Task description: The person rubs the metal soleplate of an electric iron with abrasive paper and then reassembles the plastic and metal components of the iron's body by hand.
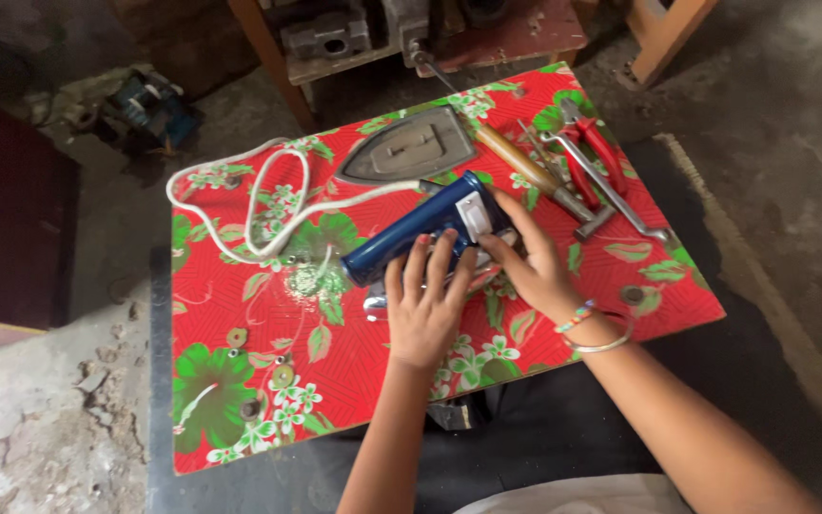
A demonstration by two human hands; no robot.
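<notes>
A dark blue iron body (409, 232) with a white panel lies on its side on a red floral-covered board (240, 400). My left hand (425, 309) rests on its lower part, fingers curled over the blue handle. My right hand (532, 262), with a beaded bracelet and a bangle at the wrist, presses against the white end of the iron. A grey metal soleplate (409, 148) lies apart, just beyond the iron. A white cord (259, 205) loops off to the left.
A wooden-handled tool (525, 169), red-handled pliers (590, 152) and a metal wrench (611, 195) lie at the board's far right. Small screws and washers (259, 357) are scattered at the near left. A wooden bench (411, 38) stands behind, on rough concrete floor.
</notes>
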